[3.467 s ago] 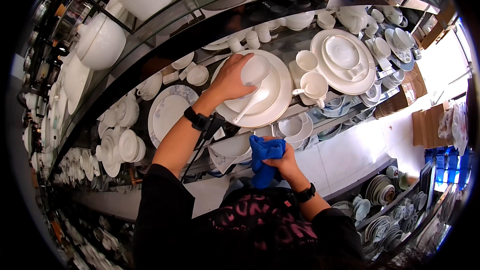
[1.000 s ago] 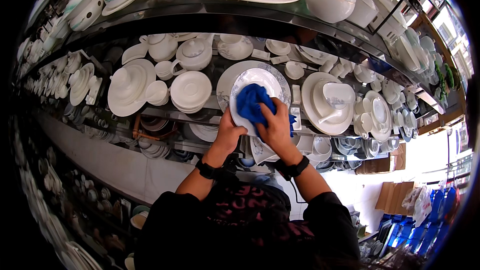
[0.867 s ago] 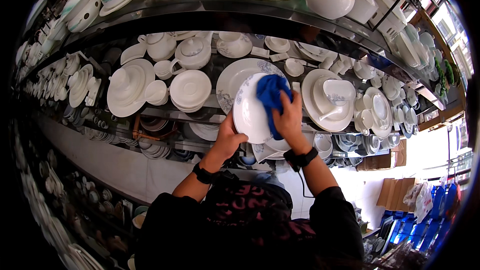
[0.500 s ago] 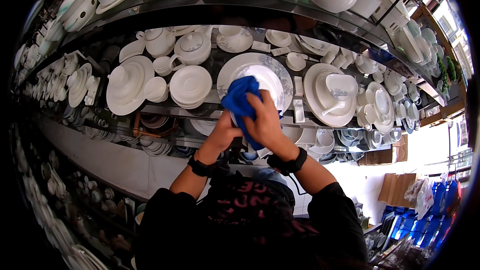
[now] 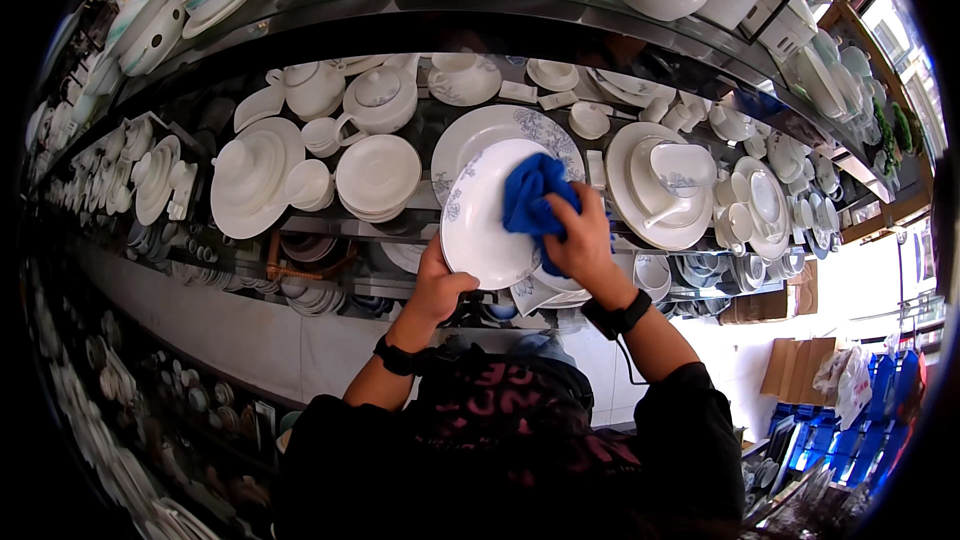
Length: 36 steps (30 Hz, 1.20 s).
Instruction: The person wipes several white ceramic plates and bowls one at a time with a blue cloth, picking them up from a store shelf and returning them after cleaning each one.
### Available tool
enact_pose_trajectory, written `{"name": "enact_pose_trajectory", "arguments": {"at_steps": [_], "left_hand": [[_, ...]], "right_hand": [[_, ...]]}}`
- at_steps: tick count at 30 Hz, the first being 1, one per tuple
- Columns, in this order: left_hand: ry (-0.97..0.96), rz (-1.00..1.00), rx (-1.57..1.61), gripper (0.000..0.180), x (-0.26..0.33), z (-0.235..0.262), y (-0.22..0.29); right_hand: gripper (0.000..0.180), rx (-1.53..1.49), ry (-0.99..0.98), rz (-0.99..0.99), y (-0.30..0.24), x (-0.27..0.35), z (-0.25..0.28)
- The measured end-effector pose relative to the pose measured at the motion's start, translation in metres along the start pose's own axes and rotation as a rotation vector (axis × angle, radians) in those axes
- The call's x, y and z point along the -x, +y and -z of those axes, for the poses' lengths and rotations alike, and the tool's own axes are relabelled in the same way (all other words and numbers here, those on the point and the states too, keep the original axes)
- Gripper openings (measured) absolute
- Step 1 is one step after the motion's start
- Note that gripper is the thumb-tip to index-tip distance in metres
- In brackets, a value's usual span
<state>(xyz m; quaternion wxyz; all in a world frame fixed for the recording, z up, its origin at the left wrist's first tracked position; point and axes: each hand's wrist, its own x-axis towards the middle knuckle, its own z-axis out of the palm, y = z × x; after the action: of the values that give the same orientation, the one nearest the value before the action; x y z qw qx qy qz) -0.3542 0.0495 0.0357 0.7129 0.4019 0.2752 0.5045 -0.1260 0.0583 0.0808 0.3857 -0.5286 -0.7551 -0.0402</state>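
Note:
A white plate (image 5: 486,220) with a grey-blue floral pattern on its rim is held up, tilted, in front of the shelf. My left hand (image 5: 437,285) grips its lower left edge, thumb on the upper face. With my right hand (image 5: 580,240) I press a bunched blue cloth (image 5: 535,195) against the plate's right side. Behind it, a larger plate (image 5: 470,135) with a similar floral rim lies on the shelf, partly hidden by the held one.
Left of the hands stand a stack of white saucers (image 5: 378,172) and a teapot (image 5: 382,98). To the right, a soup spoon (image 5: 668,212) and a square bowl (image 5: 682,168) rest on stacked plates. An upper shelf edge (image 5: 450,32) runs above. Cardboard boxes (image 5: 795,368) sit on the floor at right.
The plate's face has turned into fuller view. My right hand and the cloth have moved right across it, while my left hand has shifted slightly left and down.

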Motion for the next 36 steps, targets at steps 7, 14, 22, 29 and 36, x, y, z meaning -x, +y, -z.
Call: {"name": "enact_pose_trajectory", "arguments": {"at_steps": [7,14,22,29,36], "left_hand": [[0.030,0.109,0.149,0.068,-0.003,0.025,0.017],[0.012,0.362,0.238,0.046,-0.002,0.025,0.004],[-0.296,0.597,0.418,0.061,0.005,-0.007,0.004],[-0.285,0.636,0.519,0.052,0.010,-0.020,-0.001],[-0.438,0.355,0.366,0.074,0.027,0.024,0.010]], "right_hand": [[0.051,-0.276,0.156,-0.100,0.033,-0.028,0.008],[0.051,-1.553,0.018,-0.664,0.034,0.016,0.027],[0.039,-1.865,0.028,-1.039,0.004,0.007,-0.017],[0.056,-2.035,-0.225,-0.745,0.008,0.017,-0.043],[0.061,-1.645,-0.156,-0.871,0.001,-0.013,0.009]]}}
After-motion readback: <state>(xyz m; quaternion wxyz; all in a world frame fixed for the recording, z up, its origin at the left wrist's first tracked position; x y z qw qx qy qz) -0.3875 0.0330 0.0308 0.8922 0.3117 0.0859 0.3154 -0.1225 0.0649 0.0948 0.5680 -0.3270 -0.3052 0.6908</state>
